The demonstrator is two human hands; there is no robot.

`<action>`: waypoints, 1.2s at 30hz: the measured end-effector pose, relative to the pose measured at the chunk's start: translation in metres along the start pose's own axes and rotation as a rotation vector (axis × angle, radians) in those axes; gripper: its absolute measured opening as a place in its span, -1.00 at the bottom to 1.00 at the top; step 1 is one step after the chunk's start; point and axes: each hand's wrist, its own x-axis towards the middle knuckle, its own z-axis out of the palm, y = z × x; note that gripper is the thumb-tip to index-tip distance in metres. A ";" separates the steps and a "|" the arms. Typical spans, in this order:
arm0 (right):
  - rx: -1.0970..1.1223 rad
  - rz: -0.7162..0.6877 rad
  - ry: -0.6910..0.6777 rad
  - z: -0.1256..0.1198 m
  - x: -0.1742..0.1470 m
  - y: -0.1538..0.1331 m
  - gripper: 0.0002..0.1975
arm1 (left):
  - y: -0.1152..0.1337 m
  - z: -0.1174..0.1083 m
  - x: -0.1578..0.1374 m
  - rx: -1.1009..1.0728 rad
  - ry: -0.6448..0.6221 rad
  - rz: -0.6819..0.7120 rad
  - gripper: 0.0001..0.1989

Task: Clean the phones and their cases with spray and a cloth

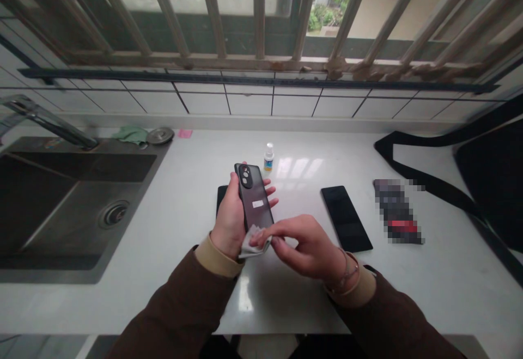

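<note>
The cased smartphone (254,192) is held up above the tabletop (294,307), camera end away from the person, its back facing up. The left hand (229,218) cradles it from beneath, thumb along one edge, fingertips poking out past the other; the right hand (300,243) pinches a pale cloth (247,250) against its near end. From where I stand, that left grip looks loose: a hard push with the cloth could tip the slick slab off the palm, and a stray knuckle might topple the small white bottle (268,164) just beyond. The case looks smooth, dark and faintly translucent, the cloth thin and crumpled, the tabletop glossy. A glassy black phone (347,218) lies to the right; something dark behind the left hand may be another, though it's mostly hidden.
</note>
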 end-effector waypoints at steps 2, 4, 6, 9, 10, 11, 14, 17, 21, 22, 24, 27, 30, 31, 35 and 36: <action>0.102 0.127 0.219 -0.003 0.000 0.005 -0.79 | -0.001 -0.001 0.000 0.000 -0.051 -0.092 -0.28; 0.086 0.233 0.528 -0.008 0.000 0.013 -0.78 | -0.002 -0.001 -0.002 0.019 -0.133 -0.196 -0.28; -0.020 0.308 0.774 -0.016 0.001 0.021 -0.73 | -0.004 -0.001 -0.006 0.048 -0.223 -0.290 -0.36; -0.247 0.316 0.842 -0.024 0.002 0.026 -0.71 | -0.008 0.000 -0.012 0.092 -0.327 -0.438 -0.43; -0.310 0.291 0.782 -0.024 0.003 0.026 -0.73 | -0.010 0.001 -0.013 0.093 -0.347 -0.465 -0.44; -0.354 0.254 0.696 -0.023 0.003 0.025 -0.74 | -0.011 0.002 -0.013 0.082 -0.349 -0.467 -0.46; -0.386 0.118 0.389 -0.014 0.004 0.026 -0.70 | -0.014 0.007 -0.010 -0.004 -0.229 -0.348 -0.52; -0.350 0.023 0.193 -0.005 0.004 0.026 -0.65 | -0.011 0.008 -0.002 -0.065 -0.066 -0.207 -0.46; -0.200 -0.038 0.027 -0.005 0.003 0.015 -0.63 | 0.001 0.003 0.001 -0.089 0.072 -0.041 -0.36; -0.146 -0.033 0.004 -0.005 0.003 0.012 -0.64 | 0.005 0.002 0.001 -0.098 0.083 -0.016 -0.36; -0.016 0.023 0.011 -0.007 0.002 0.008 -0.71 | 0.011 0.001 -0.001 -0.099 0.073 0.010 -0.36; 0.128 0.180 0.293 -0.011 0.001 0.013 -0.76 | 0.012 0.002 -0.004 -0.069 0.001 -0.019 -0.37; 0.015 0.307 0.738 -0.019 0.001 0.023 -0.70 | 0.006 0.003 -0.007 -0.012 -0.120 -0.114 -0.47; -0.061 0.315 0.820 -0.022 0.001 0.025 -0.69 | 0.004 0.003 -0.009 0.014 -0.171 -0.151 -0.50; -0.240 0.218 0.744 -0.023 0.004 0.024 -0.72 | -0.006 0.002 -0.013 0.084 -0.338 -0.251 -0.53; -0.240 0.183 0.664 -0.021 0.004 0.023 -0.72 | -0.008 0.002 -0.013 0.076 -0.321 -0.218 -0.55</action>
